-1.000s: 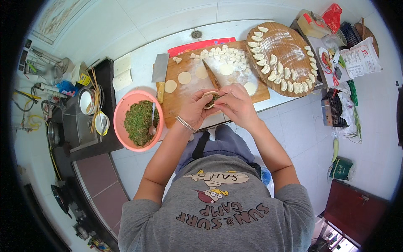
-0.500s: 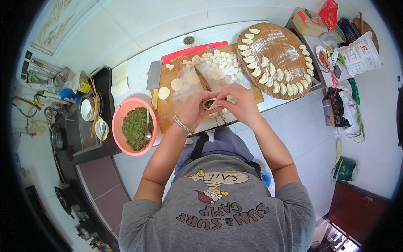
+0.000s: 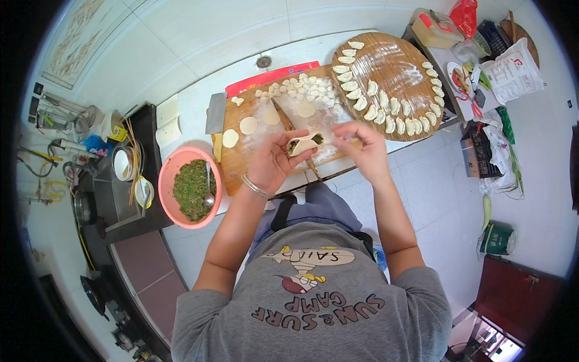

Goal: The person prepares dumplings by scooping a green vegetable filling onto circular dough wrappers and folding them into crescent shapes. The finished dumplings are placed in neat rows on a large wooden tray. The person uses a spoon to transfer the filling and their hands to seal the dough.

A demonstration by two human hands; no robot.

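At the far left, a black-edged sink unit (image 3: 158, 208) carries a white round bowl (image 3: 122, 164). To its right stands a pink round plastic basin (image 3: 167, 196) containing green chopped filling (image 3: 190, 192); a metal spoon (image 3: 209, 198) rests in it. Next, on the white bench (image 3: 199, 104), is a rectangular brown wooden board (image 3: 231, 172). A broad grey steel cleaver (image 3: 215, 113) lies at its left edge. Flat pale dough rounds (image 3: 248, 125) and small whitish dough pieces (image 3: 310, 89) lie on the floured board. A slim brown wooden rolling pin (image 3: 282, 113) lies obliquely across it, partly hidden.

The left hand (image 3: 272, 158), with a silver bangle at the wrist, has its fingers clamped on a folded pale dough wrapper (image 3: 304, 145), held above the board's near edge. Green filling shows at both ends of the fold. The right hand (image 3: 369, 149) is just beside the wrapper, not touching it; its thumb and index finger are apart.

Farther right, a round brown wooden board (image 3: 395, 69) bears crescent-shaped white dumplings (image 3: 400, 125).
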